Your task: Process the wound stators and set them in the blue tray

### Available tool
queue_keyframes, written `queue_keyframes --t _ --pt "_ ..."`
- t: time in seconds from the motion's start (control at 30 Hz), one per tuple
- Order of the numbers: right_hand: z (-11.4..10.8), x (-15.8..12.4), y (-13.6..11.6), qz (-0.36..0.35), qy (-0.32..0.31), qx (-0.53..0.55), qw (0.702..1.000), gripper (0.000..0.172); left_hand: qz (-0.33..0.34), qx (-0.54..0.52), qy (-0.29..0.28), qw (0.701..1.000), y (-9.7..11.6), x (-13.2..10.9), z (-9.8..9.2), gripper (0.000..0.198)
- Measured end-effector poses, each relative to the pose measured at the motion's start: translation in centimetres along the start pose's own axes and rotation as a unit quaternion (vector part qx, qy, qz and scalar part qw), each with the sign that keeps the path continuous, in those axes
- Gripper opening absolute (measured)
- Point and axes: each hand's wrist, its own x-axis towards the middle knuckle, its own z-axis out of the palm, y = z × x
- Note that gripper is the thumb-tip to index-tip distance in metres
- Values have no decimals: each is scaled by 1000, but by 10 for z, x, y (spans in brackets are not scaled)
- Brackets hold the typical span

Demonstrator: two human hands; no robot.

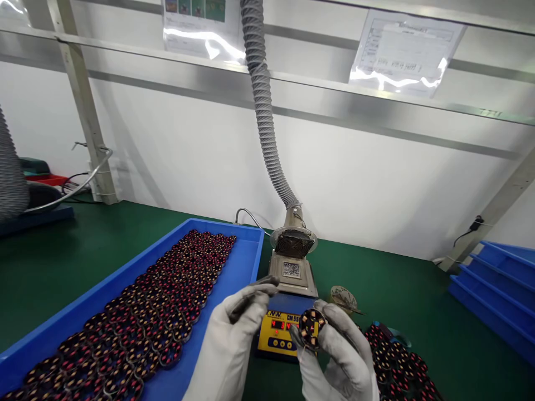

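Note:
My right hand [340,345], in a white glove with a dark thumb tip, pinches a small round motor stator [311,327] with copper-coloured poles in a black ring. My gloved left hand [240,320] is to its left, apart from the stator, with its fingers bent. Dark shapes run along its fingers; whether they are a thin tool or darkened glove tips I cannot make out. Below and between the hands sits a yellow controller [276,341] with red digits, partly covered. Behind it stands a metal solder pot [273,273] with a square, speckled grey opening.
A long blue tray [248,253] at left holds rows of many stators. More stators [395,362] lie in a pile at right. A small round container [343,299] stands near the pot. Stacked blue trays [497,295] are at far right. A grey hose [267,122] hangs above the pot.

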Motion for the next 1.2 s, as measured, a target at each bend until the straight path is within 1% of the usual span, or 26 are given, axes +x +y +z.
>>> queue_keyframes --t 0.07,0.1,0.13,0.17,0.23,0.3,0.33,0.37,0.4,0.47,0.5,0.53,0.6,0.67,0.77,0.83,0.87,0.93,1.0,1.07,1.1,1.2 --pt "2 2 0 -22 23 -10 999 35 -62 53 -64 995 3 -1 3 29" --pt "4 2 -1 -31 36 -17 999 30 -87 57 -75 992 3 -2 5 28" --pt "6 1 -2 -37 51 -25 998 24 -98 50 -60 992 2 -4 7 24" --pt "8 1 -3 -43 61 -30 997 19 -91 41 -31 995 1 -6 8 19" --pt "9 -1 -3 -48 50 -34 997 16 -37 37 29 998 -1 -10 8 14" --pt "7 -1 -2 -40 22 -19 999 22 22 39 54 998 1 -11 6 12" --pt "5 -1 -1 -36 7 -12 999 25 42 40 54 997 3 -11 4 12" --pt "4 -1 0 -34 -5 -6 999 28 46 44 40 997 5 -11 3 13" --pt "2 -1 0 -33 -10 -3 999 30 35 49 13 998 7 -10 2 17" --pt "1 -1 0 -40 -3 -6 999 28 -7 56 -49 997 8 -8 2 25" --pt "2 -2 0 -44 5 -10 999 26 -31 56 -69 996 7 -7 3 26" --pt "2 -2 -1 -49 10 -14 999 22 -50 56 -74 994 5 -7 3 25" --pt "4 -3 -2 -57 12 -17 998 17 -71 56 -49 995 1 -6 4 20" --pt "6 -3 -3 -56 9 -19 998 16 -81 54 -40 994 -2 -5 4 19" --pt "5 -5 -2 -43 0 -15 999 22 -51 34 -33 998 -1 -4 2 19" --pt "2 -6 0 -43 -26 -9 999 29 -28 24 -30 999 2 -4 1 22" --pt "1 -7 1 -45 -40 -7 998 32 -27 26 -39 999 3 -4 1 23" --pt "-2 -8 3 -49 -54 -7 997 35 -57 38 -71 995 4 -6 2 25" --pt "-4 -8 3 -60 -64 -11 996 35 -83 41 -96 991 2 -7 5 20" --pt "-4 -8 2 -65 -72 -13 995 33 -88 27 -81 993 0 -5 7 17" --pt "-3 -7 1 -57 -74 -12 996 33 -79 17 -58 995 -1 -4 7 17" --pt "-1 -5 -5 9 -76 -5 997 31 -37 -21 53 998 6 0 2 29"
